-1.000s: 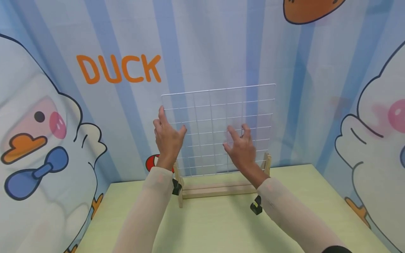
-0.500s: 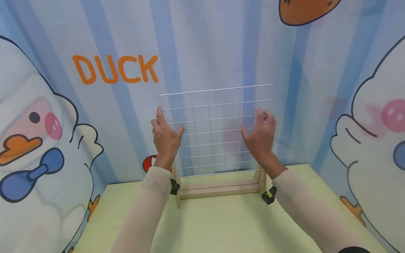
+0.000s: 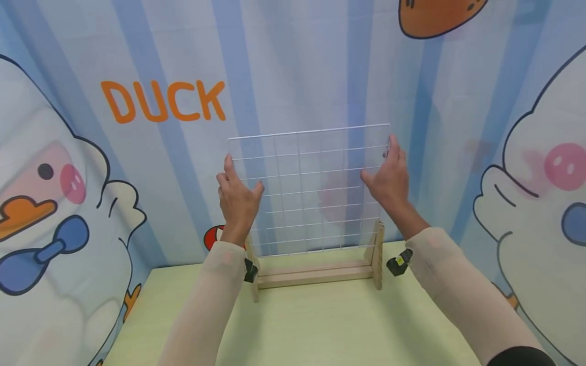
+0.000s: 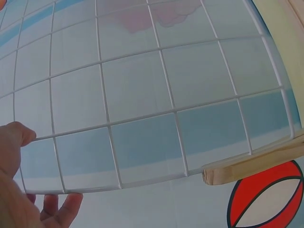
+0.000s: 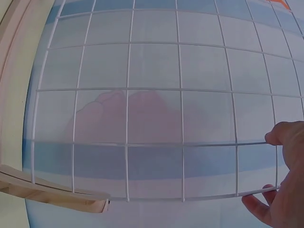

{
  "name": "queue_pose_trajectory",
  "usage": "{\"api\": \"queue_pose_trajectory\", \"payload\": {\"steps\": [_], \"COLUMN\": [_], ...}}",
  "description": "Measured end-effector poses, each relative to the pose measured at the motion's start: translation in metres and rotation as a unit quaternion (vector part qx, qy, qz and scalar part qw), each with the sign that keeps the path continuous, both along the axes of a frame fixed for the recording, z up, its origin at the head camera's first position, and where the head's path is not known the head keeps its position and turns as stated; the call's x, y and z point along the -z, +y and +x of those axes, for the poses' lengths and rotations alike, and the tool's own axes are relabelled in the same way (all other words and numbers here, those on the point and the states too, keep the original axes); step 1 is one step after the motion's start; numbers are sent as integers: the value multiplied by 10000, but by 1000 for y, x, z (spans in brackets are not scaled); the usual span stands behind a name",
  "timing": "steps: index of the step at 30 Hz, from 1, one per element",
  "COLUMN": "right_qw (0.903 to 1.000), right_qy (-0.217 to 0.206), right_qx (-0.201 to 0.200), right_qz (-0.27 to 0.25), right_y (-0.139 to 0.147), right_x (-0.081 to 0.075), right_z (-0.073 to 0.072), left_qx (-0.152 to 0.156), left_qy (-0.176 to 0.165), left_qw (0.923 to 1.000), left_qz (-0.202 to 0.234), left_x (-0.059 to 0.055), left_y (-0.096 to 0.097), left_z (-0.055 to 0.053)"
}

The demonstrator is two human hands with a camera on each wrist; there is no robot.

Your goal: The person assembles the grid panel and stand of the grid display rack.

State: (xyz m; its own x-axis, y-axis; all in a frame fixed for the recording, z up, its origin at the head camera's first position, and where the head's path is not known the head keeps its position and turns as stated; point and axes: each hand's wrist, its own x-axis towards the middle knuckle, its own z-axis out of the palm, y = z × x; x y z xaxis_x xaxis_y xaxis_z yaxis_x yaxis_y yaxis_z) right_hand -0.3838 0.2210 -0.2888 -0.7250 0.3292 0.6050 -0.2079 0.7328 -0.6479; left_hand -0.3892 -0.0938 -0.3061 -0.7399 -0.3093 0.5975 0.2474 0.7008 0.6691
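Observation:
A white wire grid panel (image 3: pixel 309 131) stands upright, its lower side corners between the uprights of a wooden stand (image 3: pixel 316 277). My left hand (image 3: pixel 240 203) grips the panel's left edge. In the left wrist view its thumb lies on a wire and its fingertips (image 4: pixel 71 205) curl round the edge. On the opposite edge, my right hand (image 3: pixel 391 175) holds the panel a little higher. The right wrist view shows its thumb against a crosswire and fingers (image 5: pixel 256 206) behind the side wire. Each wooden upright (image 4: pixel 228 173) meets the panel low on its side.
The stand rests on a pale yellow-green table (image 3: pixel 320 325) near its back edge. Behind it hangs a striped blue curtain (image 3: pixel 293 66) printed with ducks and the orange word DUCK (image 3: pixel 162 101). Dark wrist cameras (image 3: pixel 398 262) sit below the sleeves.
My right hand has moved from in front of the panel's middle out to its right edge and taken hold there. The left hand keeps its grip; the view has shifted slightly.

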Motion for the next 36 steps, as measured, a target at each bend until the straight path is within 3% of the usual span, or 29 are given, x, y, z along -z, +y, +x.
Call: {"api": "queue_pose_trajectory", "payload": {"steps": [19, 36], "right_qw": [9999, 9998], "right_qy": [52, 3], "right_qx": [-100, -217], "right_qz": [26, 45], "right_y": [-2, 5], "right_x": [13, 53], "right_z": [-1, -3], "left_qx": [79, 126], "left_qy": [-174, -396], "left_qw": [9998, 9991], "left_qz": [-86, -114], "left_x": [12, 40], "left_y": [-5, -3], "left_z": [1, 2]}}
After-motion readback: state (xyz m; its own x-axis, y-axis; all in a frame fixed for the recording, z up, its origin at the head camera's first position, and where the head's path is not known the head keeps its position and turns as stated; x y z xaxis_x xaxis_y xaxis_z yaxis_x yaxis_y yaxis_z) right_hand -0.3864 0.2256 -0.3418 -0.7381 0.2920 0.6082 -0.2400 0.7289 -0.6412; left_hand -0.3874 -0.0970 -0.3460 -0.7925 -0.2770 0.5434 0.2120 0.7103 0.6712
